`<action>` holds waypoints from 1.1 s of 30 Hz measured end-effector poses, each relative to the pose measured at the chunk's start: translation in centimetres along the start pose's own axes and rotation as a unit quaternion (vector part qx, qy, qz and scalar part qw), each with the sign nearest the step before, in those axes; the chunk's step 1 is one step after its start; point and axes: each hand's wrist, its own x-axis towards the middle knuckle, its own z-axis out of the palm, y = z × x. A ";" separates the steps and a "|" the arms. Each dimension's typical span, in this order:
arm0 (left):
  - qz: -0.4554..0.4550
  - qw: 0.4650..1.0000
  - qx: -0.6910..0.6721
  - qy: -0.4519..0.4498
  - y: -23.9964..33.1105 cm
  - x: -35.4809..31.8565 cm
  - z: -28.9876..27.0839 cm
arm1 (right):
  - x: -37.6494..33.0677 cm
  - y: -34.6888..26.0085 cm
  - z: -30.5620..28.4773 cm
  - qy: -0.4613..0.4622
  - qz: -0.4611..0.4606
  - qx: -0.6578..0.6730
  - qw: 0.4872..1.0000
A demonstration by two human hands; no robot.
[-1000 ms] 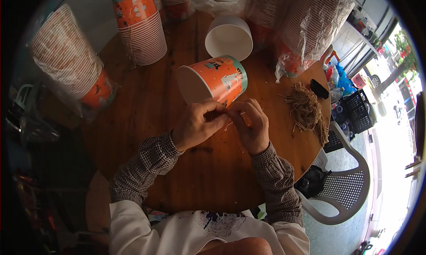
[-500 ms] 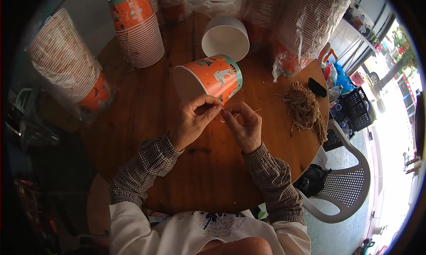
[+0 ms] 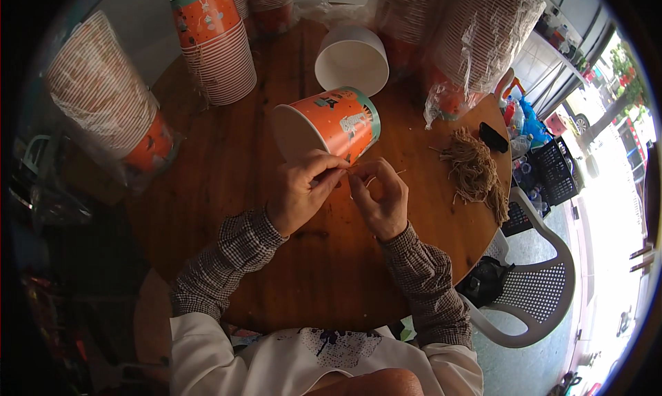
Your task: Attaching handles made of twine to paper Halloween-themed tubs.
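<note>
Thin tan string [image 3: 401, 172] pinched between the fingertips of both hands, left hand [image 3: 301, 193] and right hand [image 3: 381, 197] nearly closed, just on the near side of an orange-and-green paper tub [image 3: 336, 126] lying sideways on the round brown wooden counter [image 3: 317, 279]. Shaggy tan fibre bundle [image 3: 472, 163] off right.

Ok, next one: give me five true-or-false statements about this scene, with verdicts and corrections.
1. The orange printed bucket lies on its side on the table. True.
2. The tan twine bundle lies to the left of both hands. False: it lies to their right.
3. The right hand holds a thin strand. True.
4. The left hand is far from the right. False: their fingertips nearly meet.
5. The grey chair is at the table's right. True.
</note>
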 end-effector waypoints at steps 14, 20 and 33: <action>-0.208 0.961 -0.141 -0.112 1.4 0.4 -1.3 | 0.8 -0.1 -0.7 0.000 -0.154 -0.147 0.977; -0.366 0.820 -0.427 -0.106 0.5 0.6 -1.7 | 0.2 0.1 -0.4 -0.021 0.016 0.043 0.999; -0.342 0.864 -0.355 -0.105 1.2 0.3 -1.1 | 0.1 -0.2 -0.7 0.021 -0.110 -0.026 0.993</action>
